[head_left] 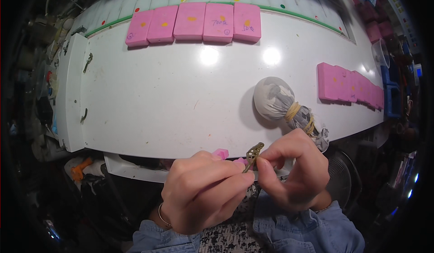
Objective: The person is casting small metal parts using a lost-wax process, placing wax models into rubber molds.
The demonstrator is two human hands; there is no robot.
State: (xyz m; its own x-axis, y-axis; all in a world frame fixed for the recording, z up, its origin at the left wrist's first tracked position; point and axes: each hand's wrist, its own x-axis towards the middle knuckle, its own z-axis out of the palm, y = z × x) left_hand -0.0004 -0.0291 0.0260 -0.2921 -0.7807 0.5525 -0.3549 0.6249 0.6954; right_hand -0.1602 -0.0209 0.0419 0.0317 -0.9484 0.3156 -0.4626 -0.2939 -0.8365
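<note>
Just past the table's front edge, my two hands come together around a small olive-green openwork piece [254,152] with a thin stem. My right hand [296,169] pinches its side between thumb and forefinger. Closed fingers of my left hand [203,192] hold a slim pink tool [220,153]; one end sticks up behind the knuckles, and more pink shows by the green piece's stem. The rest of the tool is hidden, so its kind cannot be told. Beyond my right hand lies a round cloth-wrapped bundle [273,97], its neck tied with yellow bands.
Several pink blocks [190,21] stand in a row along the green-edged far strip [285,12]. More pink blocks [333,82] line the right side of the white table [149,99]. Small greenish scraps [87,63] lie near the raised left ledge [72,95].
</note>
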